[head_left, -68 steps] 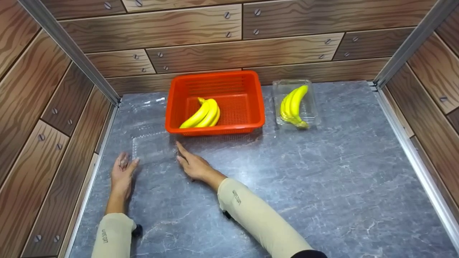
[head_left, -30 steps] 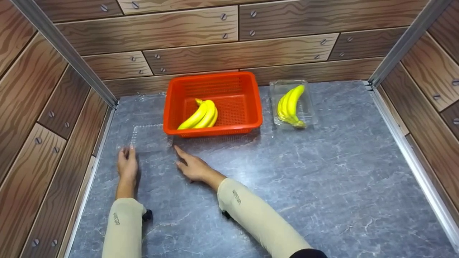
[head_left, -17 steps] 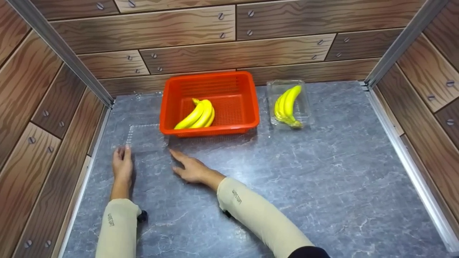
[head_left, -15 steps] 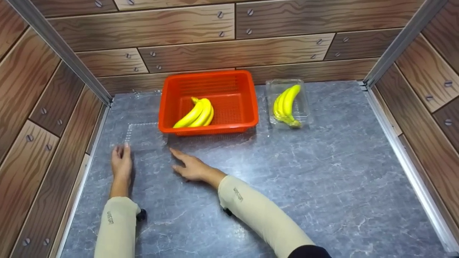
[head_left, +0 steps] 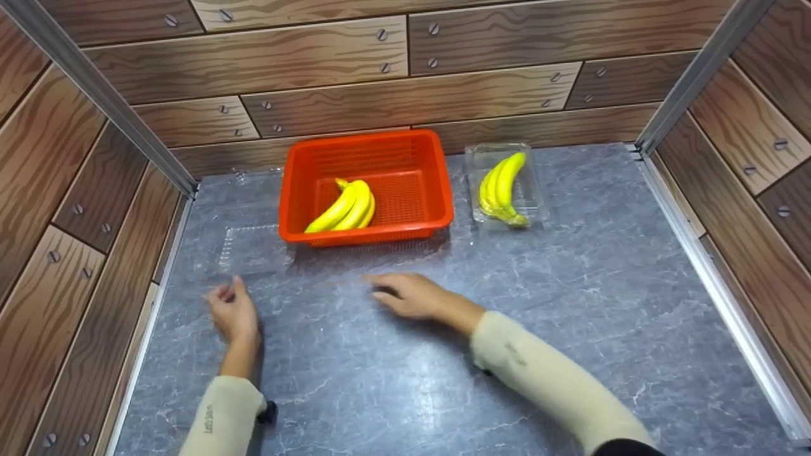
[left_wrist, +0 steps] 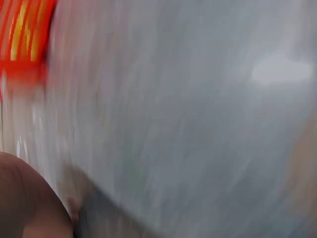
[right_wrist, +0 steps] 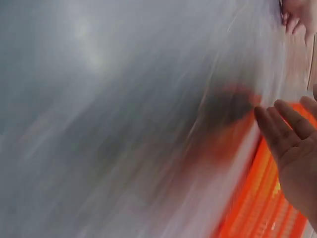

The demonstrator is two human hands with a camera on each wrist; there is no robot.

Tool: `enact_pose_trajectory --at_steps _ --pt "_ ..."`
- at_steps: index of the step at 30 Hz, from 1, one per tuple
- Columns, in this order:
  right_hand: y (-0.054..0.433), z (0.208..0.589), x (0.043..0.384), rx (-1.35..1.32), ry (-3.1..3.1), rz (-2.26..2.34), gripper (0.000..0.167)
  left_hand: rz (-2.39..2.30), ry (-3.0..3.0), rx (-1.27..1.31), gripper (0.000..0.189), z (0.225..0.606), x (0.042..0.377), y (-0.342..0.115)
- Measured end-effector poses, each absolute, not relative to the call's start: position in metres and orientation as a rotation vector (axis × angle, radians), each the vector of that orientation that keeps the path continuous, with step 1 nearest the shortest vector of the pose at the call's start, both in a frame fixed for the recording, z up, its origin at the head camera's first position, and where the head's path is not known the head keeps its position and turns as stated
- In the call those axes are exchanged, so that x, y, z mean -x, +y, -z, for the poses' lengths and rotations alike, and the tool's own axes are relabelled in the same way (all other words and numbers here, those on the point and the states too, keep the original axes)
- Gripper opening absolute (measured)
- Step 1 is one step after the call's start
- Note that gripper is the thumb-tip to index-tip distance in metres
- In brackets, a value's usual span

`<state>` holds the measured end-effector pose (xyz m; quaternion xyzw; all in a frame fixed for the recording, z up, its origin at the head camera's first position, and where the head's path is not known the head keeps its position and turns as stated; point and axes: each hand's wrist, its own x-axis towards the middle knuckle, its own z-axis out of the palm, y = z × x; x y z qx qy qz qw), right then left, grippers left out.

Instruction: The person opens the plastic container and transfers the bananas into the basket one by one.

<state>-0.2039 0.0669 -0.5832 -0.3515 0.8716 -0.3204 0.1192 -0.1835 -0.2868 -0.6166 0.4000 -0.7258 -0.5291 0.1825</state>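
Observation:
A clear plastic container (head_left: 256, 248) lies on the table left of the red basket, its edges faint against the grey surface. My left hand (head_left: 234, 313) hovers just in front of it, fingers loosely bent with nothing in them. Before the basket is my right hand (head_left: 412, 296), slightly blurred, holding nothing; its fingers (right_wrist: 292, 119) look fairly straight in the right wrist view. Inside the red basket (head_left: 367, 237) sits a bunch of bananas (head_left: 345, 208). Another bunch of bananas (head_left: 502, 189) rests in a clear plastic box (head_left: 533, 190) to the basket's right.
Wood-patterned walls (head_left: 329, 57) enclose the grey marbled table (head_left: 570, 304) at the back and both sides. Metal rails (head_left: 722, 291) run along the side edges. The left wrist view is heavily blurred.
My right hand has moved away to the right from the left clear container. My left hand has drawn back toward me and off that container. The bananas and basket stay in place.

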Motion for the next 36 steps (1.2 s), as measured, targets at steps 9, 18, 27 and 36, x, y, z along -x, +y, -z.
enact_pose_trajectory --at_steps 9,18,27,36 --pt "0.152 0.583 0.196 0.728 2.721 1.244 0.056 1.59 -2.088 -0.894 0.02 0.618 0.176 -0.22" --pt "0.186 0.588 0.198 0.037 2.989 1.796 0.04 1.678 -2.329 -0.553 0.017 0.613 0.167 -0.157" --pt "0.203 0.579 0.214 -0.652 2.954 1.987 0.049 1.794 -2.454 -0.245 0.018 0.607 0.165 -0.119" --pt "0.211 0.577 0.24 -1.099 2.95 1.925 0.068 1.865 -2.478 -0.115 0.023 0.601 0.18 -0.104"
